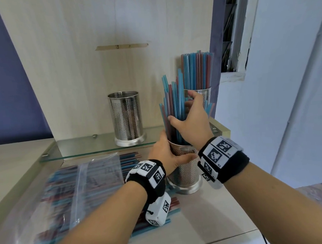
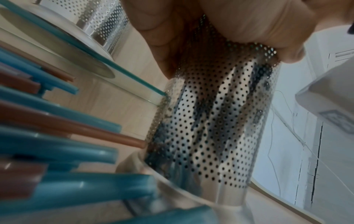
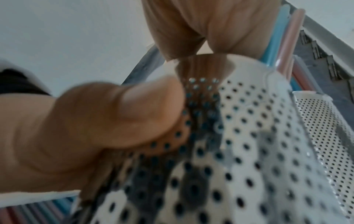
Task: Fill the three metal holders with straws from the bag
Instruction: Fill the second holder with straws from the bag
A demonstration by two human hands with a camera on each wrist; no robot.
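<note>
A perforated metal holder (image 1: 185,169) stands on the counter. My left hand (image 1: 174,151) grips it just below the rim, thumb (image 3: 114,118) across the front. A bundle of blue and red straws (image 1: 174,102) stands unevenly in it, and my right hand (image 1: 182,111) is wrapped round the bundle above the rim. In the left wrist view the straws show dark through the holder's wall (image 2: 210,121). A second holder (image 1: 201,93) at the back right is packed with straws (image 1: 196,69). The third holder (image 1: 126,120) stands empty on the glass shelf (image 1: 83,150). The clear bag (image 1: 76,191) of straws lies on the counter.
Loose straws (image 1: 157,219) lie on the counter under my left wrist, and their ends (image 2: 57,136) point at the held holder. A wooden back panel (image 1: 97,69) rises behind the shelf. The counter's right edge (image 1: 245,207) drops off beside a white wall.
</note>
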